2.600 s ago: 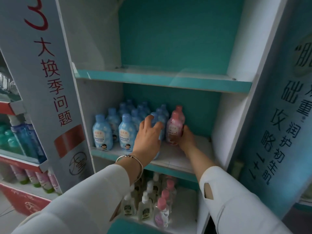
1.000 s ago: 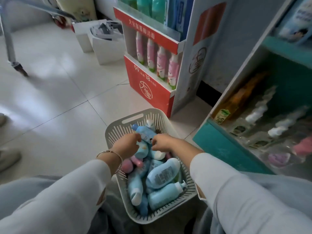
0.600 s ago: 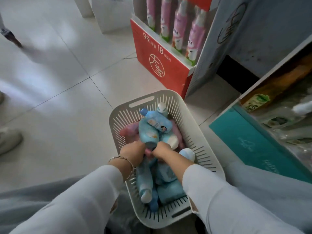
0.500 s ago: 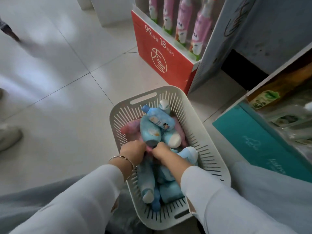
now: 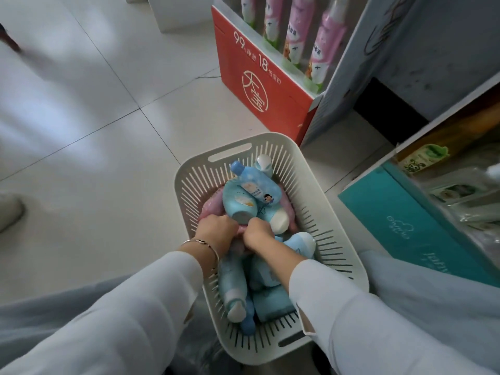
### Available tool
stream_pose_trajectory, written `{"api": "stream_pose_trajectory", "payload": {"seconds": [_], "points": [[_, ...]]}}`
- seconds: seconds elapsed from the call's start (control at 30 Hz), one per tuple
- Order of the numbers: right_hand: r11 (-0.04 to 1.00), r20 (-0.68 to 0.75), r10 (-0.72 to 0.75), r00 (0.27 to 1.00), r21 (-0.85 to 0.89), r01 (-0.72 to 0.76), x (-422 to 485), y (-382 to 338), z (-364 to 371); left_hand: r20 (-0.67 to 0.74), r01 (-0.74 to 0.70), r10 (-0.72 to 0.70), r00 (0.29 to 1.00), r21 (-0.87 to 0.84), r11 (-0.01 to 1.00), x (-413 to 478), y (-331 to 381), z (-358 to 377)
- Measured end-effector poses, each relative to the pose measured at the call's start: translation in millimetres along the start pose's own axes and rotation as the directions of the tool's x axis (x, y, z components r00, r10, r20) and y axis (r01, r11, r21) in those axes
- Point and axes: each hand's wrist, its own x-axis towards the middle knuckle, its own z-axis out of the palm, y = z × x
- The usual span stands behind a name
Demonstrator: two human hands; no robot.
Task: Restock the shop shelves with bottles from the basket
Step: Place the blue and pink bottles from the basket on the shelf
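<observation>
A white slotted basket [image 5: 335, 239] stands on the floor between my knees, full of light-blue bottles [image 5: 253, 190] with pink bottles [image 5: 212, 207] lying under them. Both my hands are down in the pile, side by side. My left hand [image 5: 216, 232] curls its fingers round a pink bottle [image 5: 241, 228] that shows between the hands. My right hand [image 5: 258, 234] curls onto the same pink patch; its fingertips are hidden. At the right, the teal-fronted bottom shelf [image 5: 400, 228] holds blurred bottles.
A red display stand [image 5: 259, 85] with tall pink bottles [image 5: 327, 41] stands beyond the basket. A grey panel [image 5: 351, 85] separates it from the shelf unit. White tiled floor [image 5: 102, 147] lies to the left, with a shoe [image 5: 9, 215] at its edge.
I turned from the middle shelf down to the basket. Both hands went into the pile and have sunk deeper among the bottles over the last second.
</observation>
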Motion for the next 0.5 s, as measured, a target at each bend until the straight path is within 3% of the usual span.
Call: {"api": "stream_pose_trajectory", "payload": {"seconds": [0.27, 0.33, 0.5], "points": [[0.920, 0.009, -0.127, 0.992, -0.374, 0.121, -48, -17, -46, -0.077, -0.071, 0.071, 0.995, -0.002, 0.997, -35, 13, -60], [0.905, -0.002, -0.178, 0.984, -0.392, 0.163, -62, -18, -60, -0.139, -0.096, 0.095, 0.986, 0.000, 0.995, -48, 20, -78], [0.884, -0.191, -0.369, 0.910, -0.376, 0.279, -106, -13, -107, -0.285, -0.124, 0.121, 0.951, 0.006, 0.992, -83, 37, -124]]}}
